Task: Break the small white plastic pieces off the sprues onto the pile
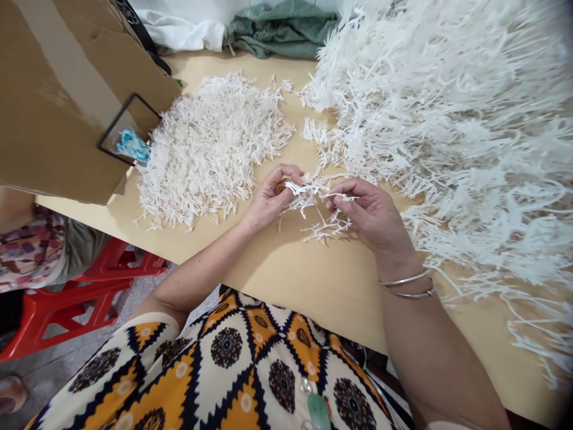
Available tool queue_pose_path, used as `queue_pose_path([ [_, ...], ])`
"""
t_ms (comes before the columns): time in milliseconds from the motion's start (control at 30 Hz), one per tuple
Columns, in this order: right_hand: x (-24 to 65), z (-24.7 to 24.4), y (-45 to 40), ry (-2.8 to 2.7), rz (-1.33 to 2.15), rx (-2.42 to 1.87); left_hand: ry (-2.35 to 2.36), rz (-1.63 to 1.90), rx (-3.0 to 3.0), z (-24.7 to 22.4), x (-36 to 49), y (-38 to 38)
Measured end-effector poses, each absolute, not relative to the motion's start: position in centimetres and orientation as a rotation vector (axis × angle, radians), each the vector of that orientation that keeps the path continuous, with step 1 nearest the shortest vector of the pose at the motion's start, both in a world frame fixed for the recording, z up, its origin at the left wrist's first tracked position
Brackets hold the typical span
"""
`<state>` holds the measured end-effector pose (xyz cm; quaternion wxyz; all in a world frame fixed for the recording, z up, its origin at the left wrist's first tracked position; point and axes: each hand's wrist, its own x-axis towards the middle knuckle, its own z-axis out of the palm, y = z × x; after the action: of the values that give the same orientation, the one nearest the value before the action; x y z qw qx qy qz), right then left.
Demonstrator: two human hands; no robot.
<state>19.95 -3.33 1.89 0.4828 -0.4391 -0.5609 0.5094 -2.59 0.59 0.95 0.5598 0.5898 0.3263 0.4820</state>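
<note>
Over the middle of the table my left hand (274, 196) pinches a small bunch of white branched plastic sprigs (301, 189) between thumb and fingers. Close by on its right, my right hand (369, 212) is closed on a thin white plastic sprig (342, 196), thumb against fingertips. More loose branched pieces (329, 228) lie or hang just below the fingers; whether they touch the table I cannot tell. Left of my hands is a heap of short white pieces (215, 149). A much larger pile of long white strands (456, 119) spreads along the right side.
A tall cardboard box (76, 89) stands at the left, with a black wire frame (104, 136) and a blue-and-white item (133, 145) against it. Green cloth (282, 27) and white cloth (183, 31) lie at the back. Another person sits at left near red stools (71, 307).
</note>
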Motion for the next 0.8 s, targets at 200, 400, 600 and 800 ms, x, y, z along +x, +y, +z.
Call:
queue_pose_path([
  [200, 20.3, 4.1, -4.0, -1.504, 1.48, -0.977, 0.704, 1.126, 1.187, 0.6, -2.7, 0.7],
  [400, 20.6, 5.1, -4.9, -1.651, 1.664, -0.797, 0.649, 1.059, 1.019, 0.8, -2.6, 0.6],
  [600, 20.6, 4.0, -4.2, -1.321, 1.428, -0.778, 0.657, 0.933, 1.026, 1.7, -3.0, 0.5],
  [800, 19.6, 2.9, -3.7, -1.221, 1.209, -0.956, 0.617, 0.888, 1.134, 2.4, -2.8, 0.1],
])
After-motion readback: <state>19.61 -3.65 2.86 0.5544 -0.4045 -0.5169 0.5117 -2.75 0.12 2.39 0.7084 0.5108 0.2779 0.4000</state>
